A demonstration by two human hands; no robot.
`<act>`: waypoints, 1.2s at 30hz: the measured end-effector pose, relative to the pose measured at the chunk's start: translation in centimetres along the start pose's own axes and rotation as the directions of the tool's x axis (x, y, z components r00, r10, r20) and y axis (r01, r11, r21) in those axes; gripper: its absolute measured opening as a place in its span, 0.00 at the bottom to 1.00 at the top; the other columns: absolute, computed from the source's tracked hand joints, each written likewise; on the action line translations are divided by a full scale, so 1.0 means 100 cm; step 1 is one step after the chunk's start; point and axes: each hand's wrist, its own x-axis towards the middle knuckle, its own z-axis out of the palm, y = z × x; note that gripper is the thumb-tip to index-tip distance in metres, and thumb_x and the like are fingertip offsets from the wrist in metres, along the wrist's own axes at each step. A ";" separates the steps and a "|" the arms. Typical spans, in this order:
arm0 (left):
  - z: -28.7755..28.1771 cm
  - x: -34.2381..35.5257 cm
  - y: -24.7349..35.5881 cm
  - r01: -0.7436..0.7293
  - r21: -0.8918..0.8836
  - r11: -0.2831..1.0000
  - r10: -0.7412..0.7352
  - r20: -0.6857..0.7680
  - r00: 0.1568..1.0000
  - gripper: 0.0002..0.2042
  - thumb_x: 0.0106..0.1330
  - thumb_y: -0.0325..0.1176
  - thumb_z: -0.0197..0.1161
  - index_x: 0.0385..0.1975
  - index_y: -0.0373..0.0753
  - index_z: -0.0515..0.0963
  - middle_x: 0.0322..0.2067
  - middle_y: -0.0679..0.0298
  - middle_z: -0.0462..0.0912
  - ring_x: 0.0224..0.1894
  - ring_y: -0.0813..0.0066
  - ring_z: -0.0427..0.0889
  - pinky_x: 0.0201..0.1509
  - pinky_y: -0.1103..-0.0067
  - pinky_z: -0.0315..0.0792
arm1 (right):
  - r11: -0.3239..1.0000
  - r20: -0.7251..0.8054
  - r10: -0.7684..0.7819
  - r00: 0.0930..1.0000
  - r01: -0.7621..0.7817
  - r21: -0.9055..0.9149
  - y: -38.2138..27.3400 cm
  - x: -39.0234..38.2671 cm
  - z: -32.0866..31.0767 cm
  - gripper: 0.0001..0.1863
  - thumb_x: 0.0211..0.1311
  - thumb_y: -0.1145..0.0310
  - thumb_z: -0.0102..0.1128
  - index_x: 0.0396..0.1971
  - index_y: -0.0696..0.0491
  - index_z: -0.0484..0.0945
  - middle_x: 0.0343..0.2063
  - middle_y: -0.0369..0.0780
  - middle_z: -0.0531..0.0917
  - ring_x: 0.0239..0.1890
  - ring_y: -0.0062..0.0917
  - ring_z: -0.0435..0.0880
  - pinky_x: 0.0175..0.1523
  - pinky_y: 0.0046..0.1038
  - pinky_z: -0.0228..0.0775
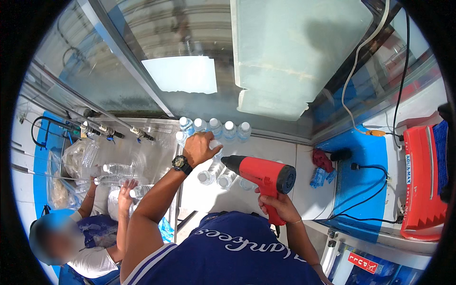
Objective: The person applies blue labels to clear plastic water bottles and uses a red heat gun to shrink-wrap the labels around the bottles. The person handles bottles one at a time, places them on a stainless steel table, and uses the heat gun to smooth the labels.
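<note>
My right hand point(280, 205) grips the handle of a red heat gun point(263, 173) whose black nozzle points left toward clear water bottles on the white counter point(280, 147). My left hand point(202, 148), with a black watch on the wrist, is closed over the top of one bottle point(217, 153). A row of several white-capped bottles point(216, 128) stands behind it by the glass. Three more bottles point(223, 179) stand just below the gun's nozzle.
Another person at lower left reaches with a hand point(126, 194) to bottles lying on a steel surface point(118, 168) under filling taps point(114, 132). A red cloth point(323, 160), a blue-and-white packet point(319, 177), black cables point(375, 180) and a red machine point(422, 180) sit to the right.
</note>
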 end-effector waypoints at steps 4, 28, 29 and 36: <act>0.008 0.005 -0.013 -0.053 0.093 0.994 0.056 -0.028 0.998 0.20 0.58 0.49 0.75 0.35 0.36 0.83 0.27 0.53 0.86 0.36 0.52 0.86 0.42 0.62 0.80 | 1.000 -0.024 -0.005 1.000 0.005 -0.011 -0.002 -0.006 -0.004 0.20 0.70 0.68 0.66 0.58 0.58 0.75 0.30 0.36 0.79 0.28 0.19 0.79 0.32 0.24 0.71; 0.042 0.025 0.062 -0.358 -0.376 0.855 0.480 0.313 0.820 0.15 0.65 0.25 0.67 0.51 0.40 0.80 0.49 0.53 0.81 0.55 0.50 0.80 0.58 0.61 0.75 | 0.994 -0.351 -0.091 0.932 0.107 0.027 -0.037 -0.066 -0.040 0.24 0.63 0.65 0.67 0.53 0.64 0.75 0.27 0.40 0.81 0.21 0.20 0.78 0.25 0.21 0.71; 0.039 0.024 0.056 -0.347 -0.386 0.855 0.470 0.290 0.834 0.15 0.64 0.24 0.67 0.51 0.40 0.80 0.49 0.53 0.81 0.55 0.50 0.80 0.58 0.61 0.75 | 0.995 -0.339 -0.071 0.938 0.092 0.047 -0.032 -0.061 -0.040 0.24 0.63 0.65 0.67 0.53 0.64 0.75 0.27 0.40 0.81 0.21 0.20 0.79 0.25 0.21 0.71; 0.025 0.015 0.039 -0.336 -0.331 0.882 0.409 0.184 0.893 0.13 0.64 0.24 0.67 0.49 0.40 0.80 0.49 0.52 0.81 0.54 0.49 0.80 0.56 0.61 0.76 | 0.993 -0.314 -0.013 0.949 0.050 0.110 -0.012 -0.036 -0.034 0.23 0.62 0.65 0.67 0.52 0.63 0.75 0.26 0.40 0.80 0.20 0.20 0.77 0.26 0.21 0.71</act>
